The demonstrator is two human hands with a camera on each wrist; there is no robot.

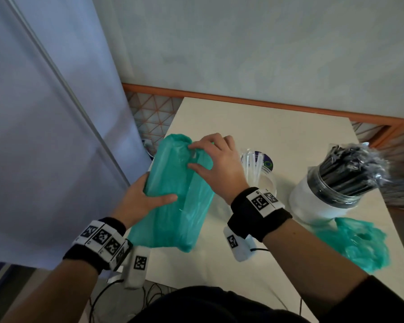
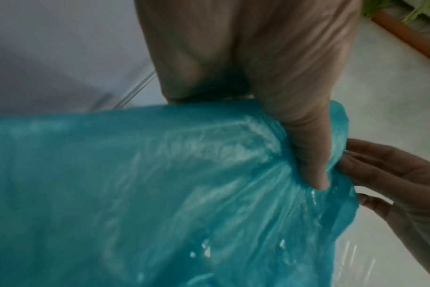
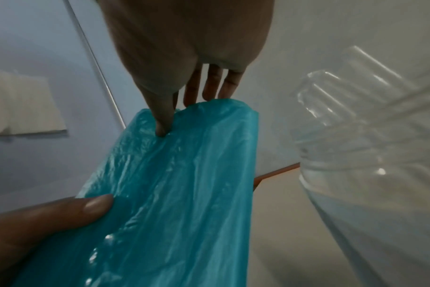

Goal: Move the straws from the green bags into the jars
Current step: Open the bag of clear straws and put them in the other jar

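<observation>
On the counter (image 1: pixel 278 127), near its left edge: one full green bag (image 1: pixel 175 201), long, tilted, far end raised. Your left hand (image 1: pixel 142 199) grips its left side, thumb laid across the top face, fingers wrapped under. Your right hand (image 1: pixel 216 164) pinches the bunched far end of the same bag, thumb and fingertips curled into the plastic.

Head view only: a clear jar (image 1: pixel 262 176) just right of your right hand, holding a few clear straws (image 1: pixel 254 166); a second jar (image 1: pixel 324 197) farther right, packed with black straws (image 1: pixel 350 169) in clear wrap; an emptied, crumpled green bag (image 1: pixel 357 243) lying in front of that second jar.

Left wrist view: your left thumb (image 2: pixel 307 147) pressed into the bag's plastic, with your right fingers (image 2: pixel 371 161) meeting the same bunched end from the other side. Right wrist view: your right thumb (image 3: pixel 162 120) dug into the bag mouth, the clear jar's ribbed neck (image 3: pixel 371 108) close at the right.

The straws inside the held bag cannot be made out through the plastic.

Room: the bag overhangs the counter's left edge, a pale curtain (image 1: pixel 44 136) beside it. Open surface lies behind the jars, toward the orange rail (image 1: pixel 266 103).
</observation>
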